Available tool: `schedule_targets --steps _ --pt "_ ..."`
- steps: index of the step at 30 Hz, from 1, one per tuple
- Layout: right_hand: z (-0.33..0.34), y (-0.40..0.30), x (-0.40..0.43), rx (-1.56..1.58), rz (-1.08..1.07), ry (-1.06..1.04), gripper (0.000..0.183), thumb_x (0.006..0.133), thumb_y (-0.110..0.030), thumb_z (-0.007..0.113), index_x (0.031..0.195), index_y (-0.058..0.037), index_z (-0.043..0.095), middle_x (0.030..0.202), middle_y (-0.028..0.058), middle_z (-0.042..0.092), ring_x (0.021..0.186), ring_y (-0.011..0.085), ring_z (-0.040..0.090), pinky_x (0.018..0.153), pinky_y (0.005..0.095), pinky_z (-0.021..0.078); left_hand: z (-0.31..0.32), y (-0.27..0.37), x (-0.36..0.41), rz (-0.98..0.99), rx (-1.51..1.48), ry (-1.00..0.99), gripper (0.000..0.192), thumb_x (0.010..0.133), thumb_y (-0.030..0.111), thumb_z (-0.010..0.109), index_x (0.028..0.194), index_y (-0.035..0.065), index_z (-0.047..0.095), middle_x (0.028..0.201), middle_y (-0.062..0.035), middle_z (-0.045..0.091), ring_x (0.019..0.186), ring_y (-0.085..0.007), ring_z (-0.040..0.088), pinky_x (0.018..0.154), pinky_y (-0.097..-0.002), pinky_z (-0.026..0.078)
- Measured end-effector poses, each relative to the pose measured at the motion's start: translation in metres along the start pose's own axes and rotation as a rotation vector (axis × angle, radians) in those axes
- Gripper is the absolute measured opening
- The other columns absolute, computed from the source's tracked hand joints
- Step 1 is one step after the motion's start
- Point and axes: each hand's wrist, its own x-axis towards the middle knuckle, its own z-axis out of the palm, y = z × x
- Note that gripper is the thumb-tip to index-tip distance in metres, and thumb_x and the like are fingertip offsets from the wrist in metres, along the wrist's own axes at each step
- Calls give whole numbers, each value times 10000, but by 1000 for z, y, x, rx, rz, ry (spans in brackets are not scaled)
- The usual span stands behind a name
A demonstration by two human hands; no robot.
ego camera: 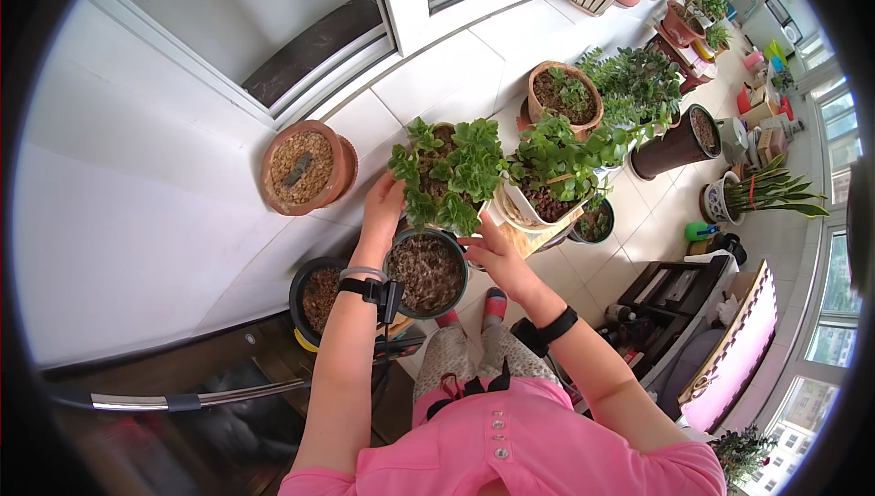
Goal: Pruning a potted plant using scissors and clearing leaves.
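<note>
A potted plant with broad, scalloped green leaves is before me, its foliage covering most of its pot. My left hand grips its left side, the fingertips hidden behind the leaves. At its lower right corner, my right hand has its fingers spread, with the index finger against the pale pot rim. Whether this hand bears any weight cannot be seen. Just below the leaves, between my forearms, is a round dark green pot of loose brown soil. Another dark pot of soil is partly behind my left wrist.
A terracotta pot filled with gravel stands by the wall. Right of the leafy plant is a white planter with trailing greenery. Farther right stand a tall brown pot and a snake plant. A metal handle rail runs at lower left.
</note>
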Motion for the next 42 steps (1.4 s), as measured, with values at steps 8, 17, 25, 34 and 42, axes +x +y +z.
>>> schedule_targets --steps 8,17,25,34,42 --pt "18 -1 -3 62 -46 7 742 901 -37 496 1471 -36 20 1327 153 414 1166 224 494 915 297 437 2 -18 -10 98 -108 40 306 955 108 467 1244 7 466 1139 -39 562 1014 -118 539 883 -256 419" --pt "-56 6 -39 174 12 486 669 964 -374 443 1444 -21 139 1014 135 611 861 182 608 753 294 491 13 2 -35 -20 -113 16 390 934 139 496 1312 65 434 1116 -26 582 940 -123 571 788 -260 468" --pt "-89 -14 -28 1 -100 567 601 961 -388 454 1423 -107 191 970 113 600 800 168 604 699 293 509 17 -5 -31 -42 -128 32 303 929 68 427 1228 98 464 887 1 559 682 -77 485 558 -220 385" --pt "-102 -20 -27 46 -120 507 584 960 -177 434 1444 -101 117 873 119 624 737 190 632 668 304 530 21 2 -29 -38 -42 61 198 928 25 436 1114 60 496 835 -5 532 672 -101 466 592 -243 389" --pt "-126 -20 -30 -1 -59 418 616 961 -183 448 1456 -160 82 866 117 623 720 179 627 648 297 534 12 2 -39 -63 49 63 269 936 112 430 1198 69 472 775 -1 548 597 -71 427 533 -208 333"
